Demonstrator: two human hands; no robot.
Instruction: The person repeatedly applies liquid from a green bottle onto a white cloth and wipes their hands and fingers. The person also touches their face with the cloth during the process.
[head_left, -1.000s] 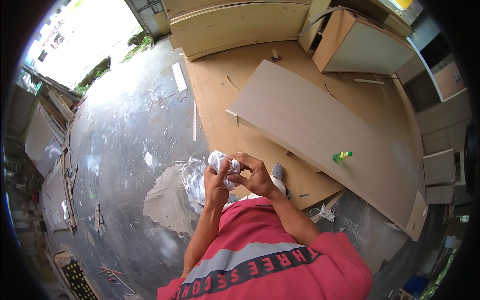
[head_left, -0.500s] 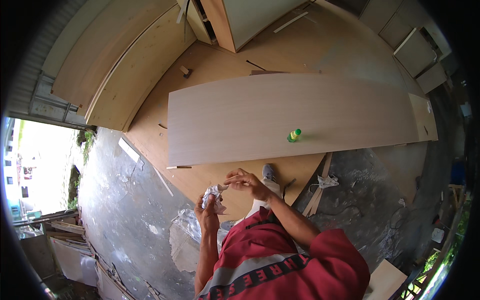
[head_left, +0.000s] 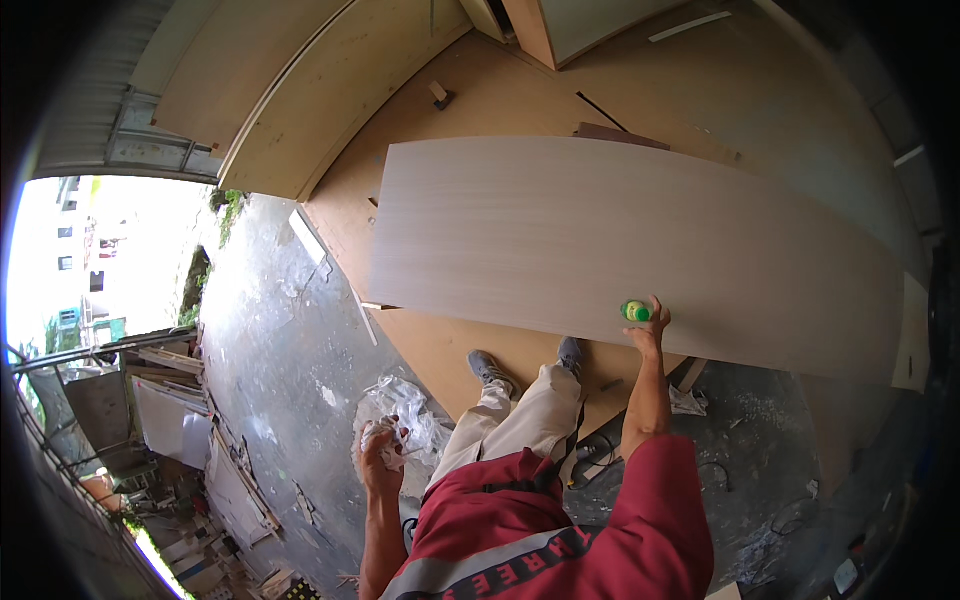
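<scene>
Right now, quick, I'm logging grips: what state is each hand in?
Left hand: closed, holding a crumpled white wad.
Right hand: at the green bottle; whether it grips cannot be told.

Glossy bottle (head_left: 632, 311), smooth board (head_left: 610, 235) (matt, wood-like)

floor: grey concrete floor (head_left: 265, 350), white-spotted | left: opening (head_left: 140, 250), glaring daylight | upper left: grey wall (head_left: 85, 110) | top: cabinet (head_left: 595, 30)

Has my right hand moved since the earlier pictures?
Yes: your right hand moved right and forward, from off the board to the green bottle standing on it.
</scene>
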